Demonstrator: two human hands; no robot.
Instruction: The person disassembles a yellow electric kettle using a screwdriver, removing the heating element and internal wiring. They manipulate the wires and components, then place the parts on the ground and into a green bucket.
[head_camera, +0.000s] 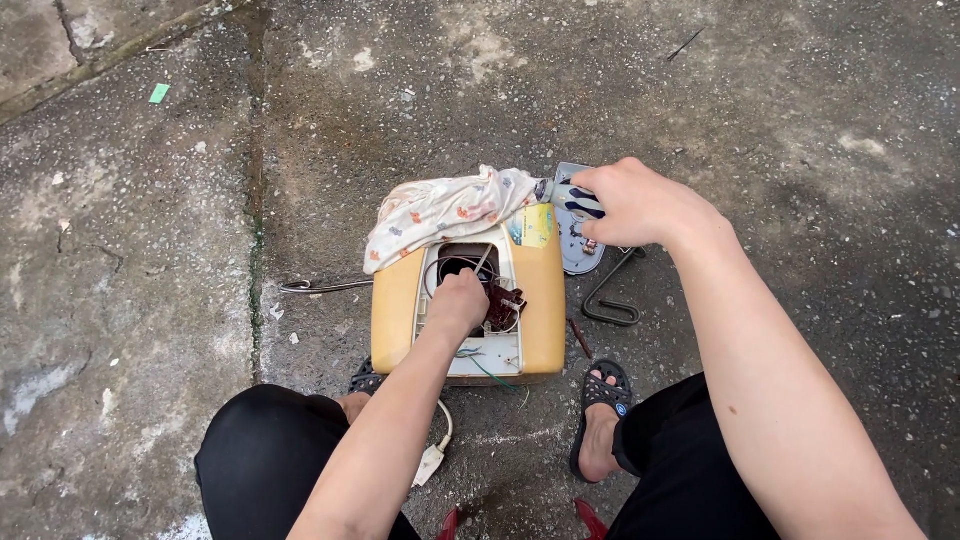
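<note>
A squat yellow plastic appliance housing (468, 300) with an open white panel in its middle lies on the rough grey concrete floor (150, 250), between the person's knees. The left hand (458, 303) reaches down into the opening, its grip closed on something inside; what it clamps cannot be told, though a tangle of dark red and white wires (502, 305) lies just beside the knuckles. A crumpled white cloth with small orange and blue prints (450, 210) is draped over the far end of the housing. The right hand (630, 203) hovers past the far right corner of the housing, its grip shut around a tool with a blue and white handle (578, 200). Beneath that hand a flat grey metal plate (580, 245) rests on the floor, with a bent dark wire bracket (610, 295) near it. A thin metal rod (325, 286) lies to the left of the housing. A white cord with a plug (432, 458) trails from the near end, and a foot in a black sandal (600, 415) stands just beside that end.
</note>
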